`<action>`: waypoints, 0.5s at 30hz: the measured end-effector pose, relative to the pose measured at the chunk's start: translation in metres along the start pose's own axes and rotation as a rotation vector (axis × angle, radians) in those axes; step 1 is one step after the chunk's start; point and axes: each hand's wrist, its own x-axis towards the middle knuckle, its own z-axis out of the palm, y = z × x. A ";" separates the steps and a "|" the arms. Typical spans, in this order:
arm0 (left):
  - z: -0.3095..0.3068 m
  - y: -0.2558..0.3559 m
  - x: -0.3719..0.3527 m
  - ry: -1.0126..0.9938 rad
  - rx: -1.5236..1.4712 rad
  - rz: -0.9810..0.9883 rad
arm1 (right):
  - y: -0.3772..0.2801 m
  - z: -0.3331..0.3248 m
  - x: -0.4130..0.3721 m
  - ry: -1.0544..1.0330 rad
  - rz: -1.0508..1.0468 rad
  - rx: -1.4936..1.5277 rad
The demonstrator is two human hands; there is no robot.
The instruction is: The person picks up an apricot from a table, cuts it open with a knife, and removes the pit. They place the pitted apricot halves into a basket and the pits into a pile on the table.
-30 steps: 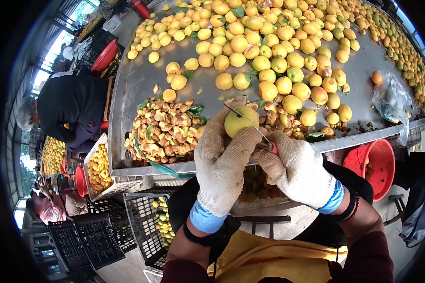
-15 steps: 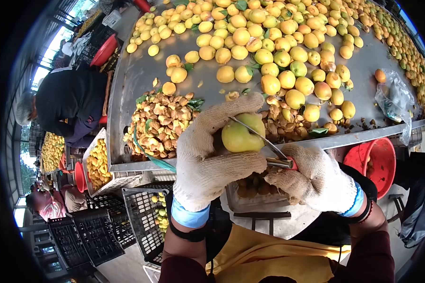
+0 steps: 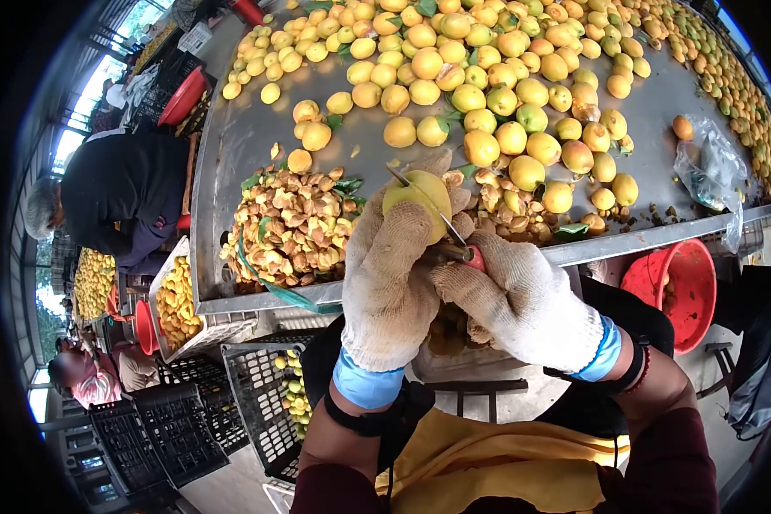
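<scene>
2 hands, both in white knit gloves with blue cuffs. Left hand [image 3: 385, 283]: grip closed around 1 yellow-green fruit [image 3: 415, 199], held up over the near edge of the steel counter [image 3: 240, 146]. Right hand [image 3: 522, 300]: grip closed on 1 knife [image 3: 441, 224], red handle end showing at the fist, thin blade laid slantwise across the fruit's face toward 11 o'clock. The hands touch each other below the fruit. On the counter: 2 heaps of brown pits, the large heap [image 3: 295, 227] at 9 o'clock of the fruit, the smaller heap [image 3: 510, 214] at 3 o'clock. Loose yellow fruits fill the counter from 11 to 2 o'clock, too many to count. 1 clear plastic bag [image 3: 711, 167] at 3 o'clock, far edge, with 1 lone orange fruit [image 3: 682, 128] just beside it. 1 red basin [image 3: 677, 291] below the counter at 4 o'clock. 1 co-worker in a dark top [image 3: 124, 193] at 9 o'clock.
</scene>
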 end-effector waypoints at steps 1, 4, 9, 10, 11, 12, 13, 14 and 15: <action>-0.003 -0.001 -0.001 0.004 0.001 -0.001 | 0.003 0.003 0.000 0.015 -0.071 -0.032; -0.008 -0.004 0.001 -0.009 -0.094 -0.044 | 0.001 0.006 0.000 0.092 -0.113 -0.082; -0.006 -0.007 0.004 -0.042 -0.102 -0.047 | -0.011 -0.005 -0.005 -0.005 0.012 -0.013; -0.007 -0.007 0.004 -0.041 -0.103 -0.050 | -0.018 -0.009 -0.007 -0.153 0.219 0.227; -0.008 -0.007 0.004 -0.091 -0.064 -0.024 | -0.019 -0.008 -0.008 -0.153 0.222 0.229; -0.008 -0.007 0.004 -0.143 -0.027 0.002 | -0.021 -0.006 -0.009 -0.191 0.295 0.375; -0.008 -0.010 0.005 -0.143 -0.029 -0.001 | -0.023 -0.005 -0.009 -0.228 0.367 0.521; -0.010 -0.013 0.005 -0.133 -0.051 -0.003 | -0.023 -0.003 -0.008 -0.227 0.362 0.545; -0.010 -0.014 0.005 -0.124 -0.073 -0.005 | -0.020 -0.003 -0.008 -0.226 0.363 0.547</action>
